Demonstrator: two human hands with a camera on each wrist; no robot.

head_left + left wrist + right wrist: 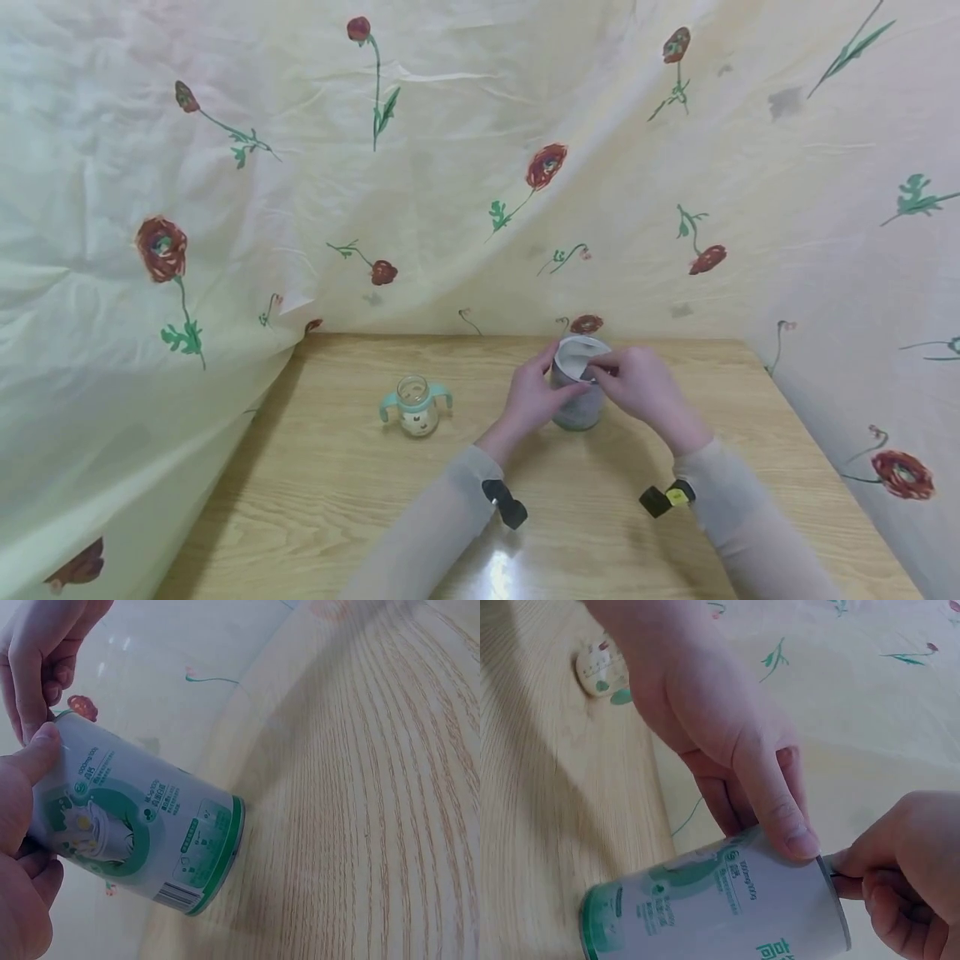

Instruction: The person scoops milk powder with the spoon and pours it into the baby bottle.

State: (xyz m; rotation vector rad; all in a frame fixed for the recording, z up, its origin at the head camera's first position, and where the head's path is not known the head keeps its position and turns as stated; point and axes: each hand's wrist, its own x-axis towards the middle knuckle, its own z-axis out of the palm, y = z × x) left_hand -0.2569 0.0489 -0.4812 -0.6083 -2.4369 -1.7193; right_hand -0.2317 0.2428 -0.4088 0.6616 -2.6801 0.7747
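A tall milk powder can, white with green bands and printed text, stands on the table. My left hand grips its side near the top, thumb toward me and fingers around the far side. At the can's mouth my right hand has its thumb and curled fingers pinched on a small grey piece by the rim; its kind is mostly hidden. A pale surface shows inside the rim. In the right wrist view, the right fingertips sit at the rim just beside the left thumb.
A small clear baby bottle with mint-green side handles and an uncovered mouth stands left of the can. The wooden table meets a flower-printed cloth at its back and sides.
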